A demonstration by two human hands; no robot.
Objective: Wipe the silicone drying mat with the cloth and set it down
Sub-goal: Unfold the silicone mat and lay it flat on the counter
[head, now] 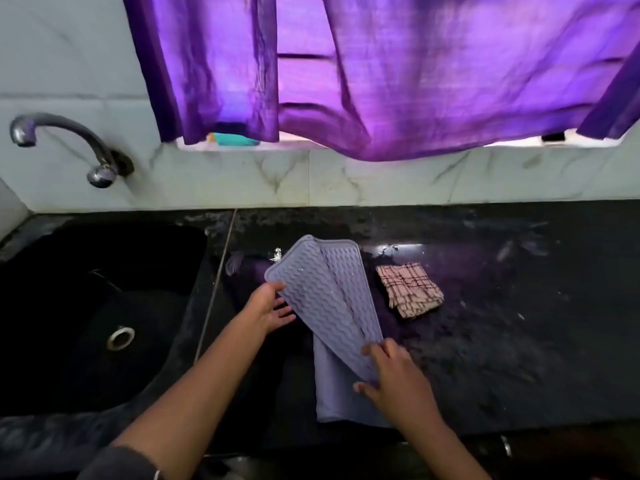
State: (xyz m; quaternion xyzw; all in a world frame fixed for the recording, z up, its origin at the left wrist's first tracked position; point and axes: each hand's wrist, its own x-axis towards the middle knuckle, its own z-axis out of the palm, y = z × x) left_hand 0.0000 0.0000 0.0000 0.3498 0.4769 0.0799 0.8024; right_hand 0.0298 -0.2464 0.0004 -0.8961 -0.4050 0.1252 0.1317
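A grey-lilac silicone drying mat (329, 296) with wavy ridges is held folded above the black counter, its lower flap hanging toward the front edge. My left hand (272, 308) grips the mat's left edge near its upper corner. My right hand (394, 379) pinches the mat's lower right edge between thumb and fingers. A folded checked cloth (410, 289), beige with dark lines, lies on the counter just right of the mat, touched by neither hand.
A black sink (104, 306) with a metal drain lies to the left, under a wall tap (69, 147). The black counter (502, 341) looks wet and speckled. Purple curtains (381, 71) hang over the window ledge behind.
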